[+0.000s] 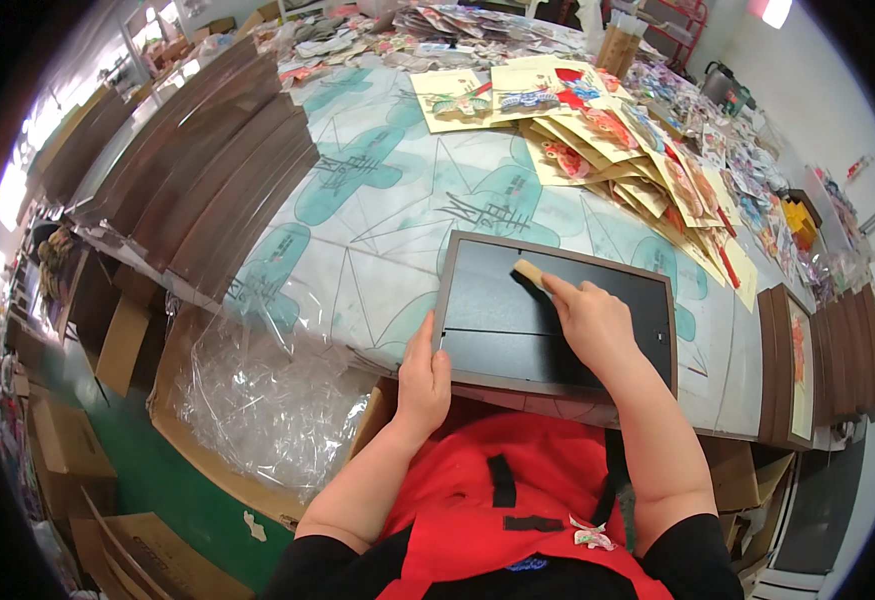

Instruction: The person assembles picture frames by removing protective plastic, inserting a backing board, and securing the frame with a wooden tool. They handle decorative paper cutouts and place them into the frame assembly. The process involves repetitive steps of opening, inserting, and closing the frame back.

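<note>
A picture frame (557, 318) with a brown rim and a black backing lies on the table in front of me, slightly tilted and close to the near edge. My left hand (423, 378) grips its lower left side, fingers along the outer rim and thumb near the corner. Over the backing, my right hand (589, 318) is closed on a small tan wooden stick (529, 273), whose end points to the upper left. Most of the stick's length is hidden by my fingers. Small metal tabs show near the backing's edges.
Cream cards (607, 140) with colourful figures lie piled behind the frame. Brown frames (207, 150) stand stacked at left, and more frames (837, 355) stand at right. Below the table's left edge, a cardboard box (165, 395) holds crumpled clear plastic (267, 410).
</note>
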Available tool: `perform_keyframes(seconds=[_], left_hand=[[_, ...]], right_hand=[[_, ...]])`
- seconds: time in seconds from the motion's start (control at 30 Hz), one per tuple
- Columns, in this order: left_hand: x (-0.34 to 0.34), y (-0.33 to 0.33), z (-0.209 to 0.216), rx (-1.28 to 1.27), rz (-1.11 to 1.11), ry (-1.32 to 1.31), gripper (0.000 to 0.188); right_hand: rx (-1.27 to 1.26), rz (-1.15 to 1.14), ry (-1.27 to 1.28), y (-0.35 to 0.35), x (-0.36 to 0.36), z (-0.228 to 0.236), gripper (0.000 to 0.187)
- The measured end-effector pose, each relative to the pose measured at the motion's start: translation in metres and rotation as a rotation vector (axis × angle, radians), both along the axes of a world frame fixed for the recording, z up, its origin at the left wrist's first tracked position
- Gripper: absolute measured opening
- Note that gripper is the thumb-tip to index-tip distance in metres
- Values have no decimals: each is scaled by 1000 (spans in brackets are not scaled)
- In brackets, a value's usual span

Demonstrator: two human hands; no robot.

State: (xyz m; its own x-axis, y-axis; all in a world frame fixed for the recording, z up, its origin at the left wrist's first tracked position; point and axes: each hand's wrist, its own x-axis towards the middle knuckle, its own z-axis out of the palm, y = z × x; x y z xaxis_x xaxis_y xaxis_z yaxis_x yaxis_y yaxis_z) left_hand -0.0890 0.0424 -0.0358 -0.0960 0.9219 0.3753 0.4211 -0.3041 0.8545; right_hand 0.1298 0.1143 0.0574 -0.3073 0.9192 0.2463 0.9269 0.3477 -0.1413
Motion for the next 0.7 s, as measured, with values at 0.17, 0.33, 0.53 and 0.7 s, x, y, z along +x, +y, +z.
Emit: perform_keyframes(seconds=[0.17, 0.33, 0.53, 0.7], left_hand=[[-6, 0, -2, -11, -18, -23, 49], [-13, -1, 0, -86, -70, -81, 49], [-19, 2, -1, -42, -106, -40, 49], [-17, 2, 2, -24, -107, -50, 48]], right_hand=[[-114, -35, -25, 11, -4, -6, 27], [-101, -38, -52, 10, -8, -10, 29], [-57, -106, -13, 7, -17, -24, 30], [-134, -3, 372, 31, 3, -36, 29]])
